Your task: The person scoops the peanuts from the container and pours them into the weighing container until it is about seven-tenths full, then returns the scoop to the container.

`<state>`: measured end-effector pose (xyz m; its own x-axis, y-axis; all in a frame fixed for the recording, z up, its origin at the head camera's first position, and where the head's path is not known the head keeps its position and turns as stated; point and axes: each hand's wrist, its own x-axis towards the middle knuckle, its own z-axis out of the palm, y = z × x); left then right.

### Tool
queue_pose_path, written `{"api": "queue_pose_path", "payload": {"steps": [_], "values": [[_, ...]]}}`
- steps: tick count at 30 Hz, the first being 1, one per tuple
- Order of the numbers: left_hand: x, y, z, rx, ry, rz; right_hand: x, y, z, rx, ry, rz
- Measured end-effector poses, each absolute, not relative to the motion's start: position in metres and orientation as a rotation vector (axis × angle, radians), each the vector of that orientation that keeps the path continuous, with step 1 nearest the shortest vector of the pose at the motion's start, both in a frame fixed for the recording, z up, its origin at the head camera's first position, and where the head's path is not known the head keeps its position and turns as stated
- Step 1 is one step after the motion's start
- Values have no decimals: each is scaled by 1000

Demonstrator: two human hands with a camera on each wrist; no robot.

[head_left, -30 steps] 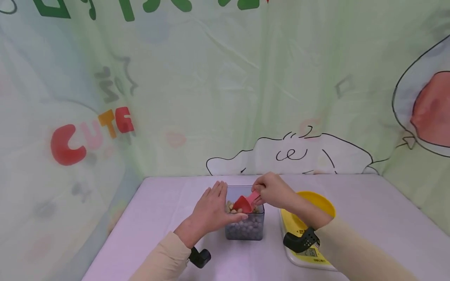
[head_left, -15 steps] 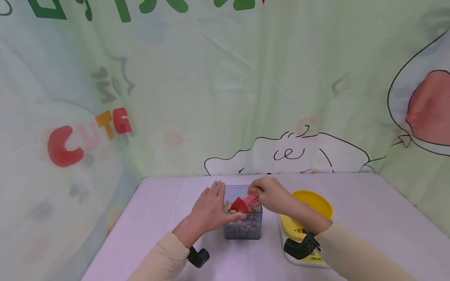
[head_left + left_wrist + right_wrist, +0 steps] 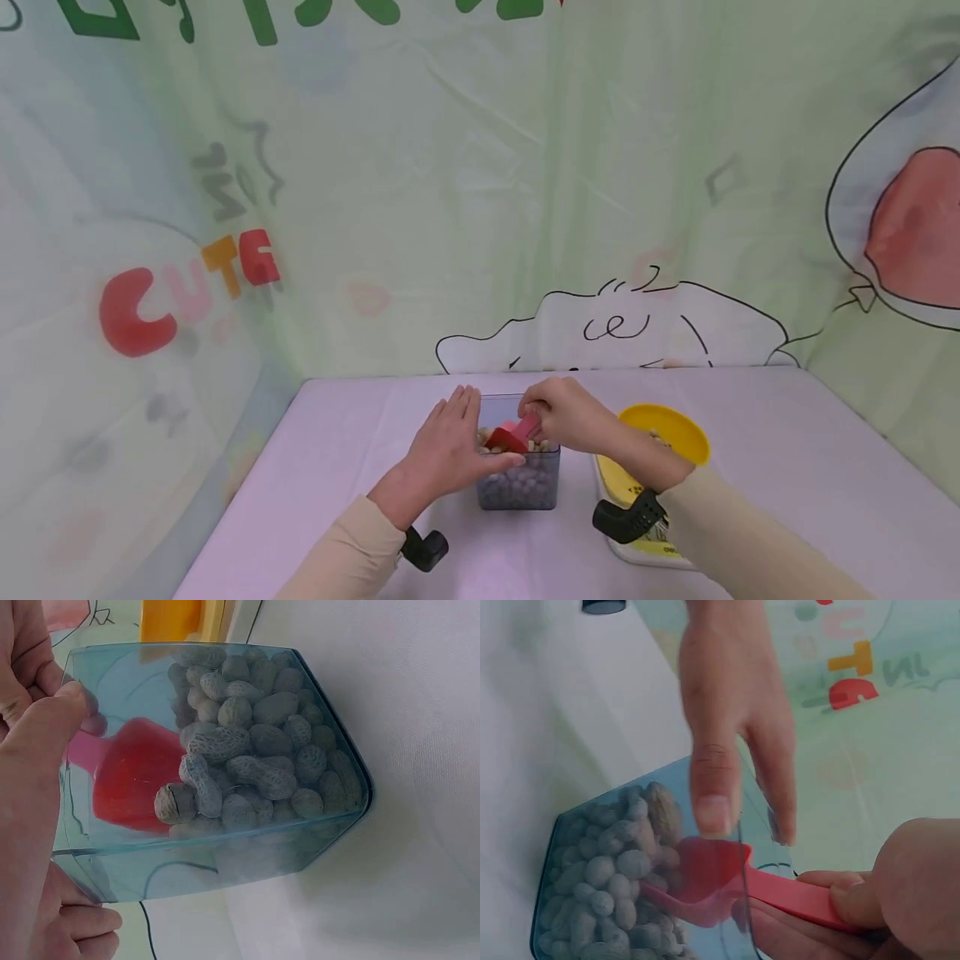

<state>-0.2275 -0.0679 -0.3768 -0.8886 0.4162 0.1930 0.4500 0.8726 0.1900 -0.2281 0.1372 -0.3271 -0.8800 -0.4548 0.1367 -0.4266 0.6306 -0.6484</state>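
A clear bluish plastic box [image 3: 519, 493] full of unshelled peanuts [image 3: 259, 742] stands on the table. My left hand [image 3: 448, 450] holds the box at its near left, thumb across the near rim and fingers along the left side. With my right hand [image 3: 567, 417] I grip the pink handle of a red scoop [image 3: 510, 439]. The scoop lies tilted inside the box, its mouth against the peanuts. In the right wrist view, the scoop's red bowl [image 3: 709, 874] shows partly through the box wall. How many peanuts it holds is hidden.
Right of the box stands a yellow and white kitchen scale [image 3: 618, 483] bearing a yellow bowl [image 3: 693, 437]. A few peanuts show in the bowl, mostly behind my right forearm. A printed curtain [image 3: 420, 208] hangs behind the light table [image 3: 337, 433].
My right hand has moved slightly left and tilted the scoop further among the peanuts. My left hand stays on the box. More of the yellow bowl's contents now shows past my forearm.
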Motion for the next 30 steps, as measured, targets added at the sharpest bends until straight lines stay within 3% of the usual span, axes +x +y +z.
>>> {"api": "queue_pose_path", "payload": {"steps": [5,12,19,30], "values": [[-228,-66,-379,-661,-2922,-314,-232,140,-327,-545,2724,-1176],[-229,-66,-377,-641,-2954,-283,-232,135,-326,-547,2725,-1190],[-230,-67,-374,-643,-2951,-264,-234,146,-324,-317,2455,-1417],[-229,-68,-373,-648,-2939,-268,-235,149,-329,-281,2310,-1577]]}}
